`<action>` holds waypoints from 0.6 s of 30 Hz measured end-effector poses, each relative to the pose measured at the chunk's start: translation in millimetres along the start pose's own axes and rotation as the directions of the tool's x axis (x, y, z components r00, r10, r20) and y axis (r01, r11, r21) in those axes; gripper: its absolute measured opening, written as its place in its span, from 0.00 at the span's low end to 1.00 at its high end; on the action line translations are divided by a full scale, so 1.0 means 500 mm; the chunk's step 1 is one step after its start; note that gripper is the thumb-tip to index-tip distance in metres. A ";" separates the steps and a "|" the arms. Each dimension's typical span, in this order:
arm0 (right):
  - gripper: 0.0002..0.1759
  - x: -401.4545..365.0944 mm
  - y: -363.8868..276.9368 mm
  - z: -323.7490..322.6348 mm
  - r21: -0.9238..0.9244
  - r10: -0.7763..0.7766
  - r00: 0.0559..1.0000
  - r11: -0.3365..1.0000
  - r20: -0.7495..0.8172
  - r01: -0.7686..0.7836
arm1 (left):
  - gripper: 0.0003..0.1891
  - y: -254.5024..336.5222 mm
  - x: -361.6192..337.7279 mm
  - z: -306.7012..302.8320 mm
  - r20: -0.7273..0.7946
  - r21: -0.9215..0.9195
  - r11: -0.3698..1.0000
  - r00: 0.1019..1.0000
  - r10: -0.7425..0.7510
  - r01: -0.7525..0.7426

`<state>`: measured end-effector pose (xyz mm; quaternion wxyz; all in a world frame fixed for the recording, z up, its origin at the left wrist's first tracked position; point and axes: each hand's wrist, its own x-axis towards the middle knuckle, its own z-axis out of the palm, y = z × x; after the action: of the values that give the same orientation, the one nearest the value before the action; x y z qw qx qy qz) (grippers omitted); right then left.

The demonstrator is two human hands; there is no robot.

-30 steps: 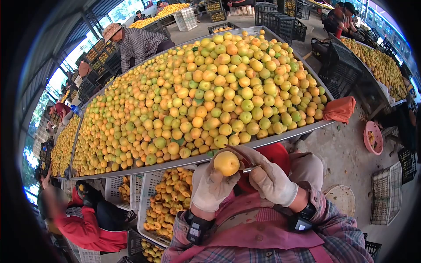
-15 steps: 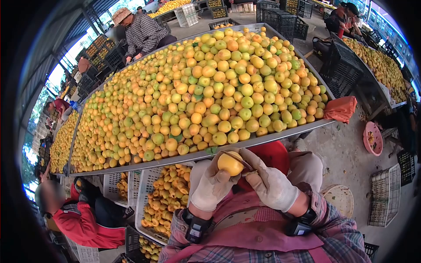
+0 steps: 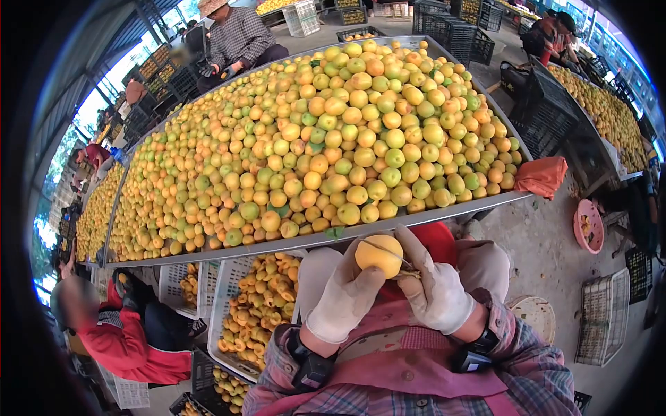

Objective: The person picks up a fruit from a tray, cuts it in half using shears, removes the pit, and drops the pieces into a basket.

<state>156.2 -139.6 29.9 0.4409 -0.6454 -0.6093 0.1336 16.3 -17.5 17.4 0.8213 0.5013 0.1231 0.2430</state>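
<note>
In my gloved left hand (image 3: 340, 305) is a whole yellow apricot (image 3: 378, 259), held between thumb and fingers above my lap. My gloved right hand (image 3: 444, 298) is closed on a small thin knife (image 3: 410, 270), its handle mostly hidden by the fingers. The narrow blade lies across the upper face of the apricot; how deep it sits cannot be made out. Just beyond both hands runs the rim of a metal table (image 3: 291, 244), heaped with yellow, orange and greenish apricots (image 3: 305, 149).
At my left, a white crate (image 3: 216, 333) holds split apricots. A co-worker in red (image 3: 142, 350) sits beyond it; another person (image 3: 239, 35) works across the table. An orange-red cloth bag (image 3: 541, 176) hangs at the table corner. A pink basin (image 3: 588, 222) stands right.
Both hands have shifted slightly right with the apricot and knife. The apricot shows turned, with the blade across its upper face. The view has tilted a little.
</note>
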 end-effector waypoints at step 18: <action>0.37 0.001 0.040 -0.001 -0.011 -0.099 0.995 0.995 -0.031 0.099 | 0.28 0.058 0.013 0.034 0.035 0.777 0.626 0.997 0.067 -0.070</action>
<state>170.2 -136.6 15.6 0.4534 -0.6185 -0.6341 0.0985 21.4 -15.8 51.3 0.5155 0.8108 0.1954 0.1965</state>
